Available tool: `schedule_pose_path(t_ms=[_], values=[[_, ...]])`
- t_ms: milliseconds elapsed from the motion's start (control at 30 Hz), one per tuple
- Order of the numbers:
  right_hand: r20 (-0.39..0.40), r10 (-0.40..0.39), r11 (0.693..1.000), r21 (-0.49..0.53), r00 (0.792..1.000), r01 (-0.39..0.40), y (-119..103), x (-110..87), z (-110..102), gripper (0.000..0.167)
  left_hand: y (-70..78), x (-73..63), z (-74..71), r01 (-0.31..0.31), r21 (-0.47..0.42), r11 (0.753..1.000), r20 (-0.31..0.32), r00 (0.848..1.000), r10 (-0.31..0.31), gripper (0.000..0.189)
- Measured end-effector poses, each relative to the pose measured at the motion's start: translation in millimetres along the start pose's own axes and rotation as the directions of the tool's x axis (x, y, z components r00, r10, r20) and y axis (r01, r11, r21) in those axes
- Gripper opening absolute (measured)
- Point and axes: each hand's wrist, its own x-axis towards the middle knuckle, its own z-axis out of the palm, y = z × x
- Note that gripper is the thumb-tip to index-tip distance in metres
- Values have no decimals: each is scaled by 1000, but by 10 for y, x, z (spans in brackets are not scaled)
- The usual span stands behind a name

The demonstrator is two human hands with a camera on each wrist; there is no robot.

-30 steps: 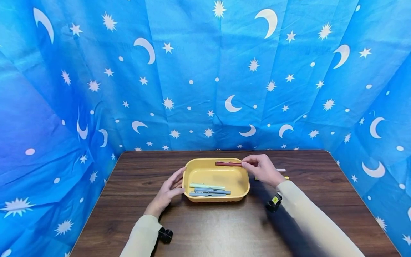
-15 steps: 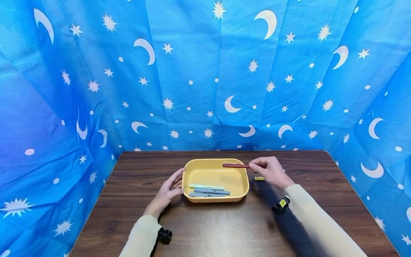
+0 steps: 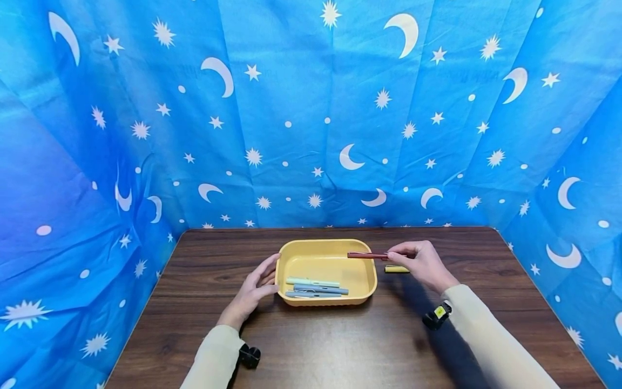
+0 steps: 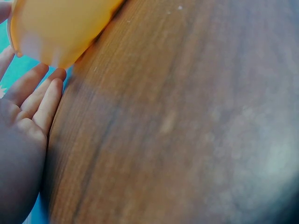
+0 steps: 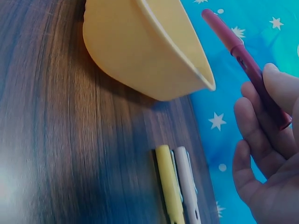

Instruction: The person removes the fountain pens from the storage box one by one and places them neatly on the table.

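Note:
A dark red pen (image 3: 365, 255) is pinched between the thumb and fingers of my right hand (image 3: 421, 265), with its far end over the right rim of a yellow tray (image 3: 311, 266). The right wrist view shows the pen (image 5: 252, 70) raised beside the tray's outer wall (image 5: 126, 42). My left hand (image 3: 247, 296) rests against the tray's left end, fingers and thumb fairly straight. Inside the tray lie a pale green pen (image 3: 311, 282) and two grey-blue pens (image 3: 323, 290) near the front wall.
Right of the tray, a yellow pen (image 5: 169, 182) and a whitish pen (image 5: 188, 182) lie side by side on the brown wooden table (image 3: 311, 346); in the head view my right hand hides the whitish one. A blue curtain (image 3: 291, 108) with moons and stars surrounds the table.
My right hand has moved right and slightly nearer, drawing the red pen from above the tray out toward its right edge. The left hand and the tray have stayed put.

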Motion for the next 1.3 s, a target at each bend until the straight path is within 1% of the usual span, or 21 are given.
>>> schedule_pose_path(t_ms=[200, 333, 567, 767, 967, 1300], values=[[-20, 9, 999, -35, 1000, -10, 124, -123, -132, 16, -7, 5, 3, -9, 2, 1000, 0, 1000, 9, 78], [-32, 17, 999, -35, 999, -18, 237, -221, -204, 20, -11, 5, 0, -16, 6, 1000, 1, 1000, 16, 78], [-44, -19, 999, -40, 999, 17, 402, -370, -296, 20, -14, 10, -4, -22, 10, 1000, 4, 1000, 22, 77], [-61, 40, 999, -25, 997, -42, 502, -453, -346, 19, -11, 8, 0, -17, 18, 1000, -1, 1000, 17, 77], [-74, 51, 997, -51, 996, -55, 592, -514, -387, 20, -10, 2, -4, -21, 22, 1000, -5, 1000, 21, 77], [-31, 105, 991, -75, 994, -108, 726, -557, -451, 21, -6, 6, 1, -20, 22, 1000, 0, 1000, 20, 78]])
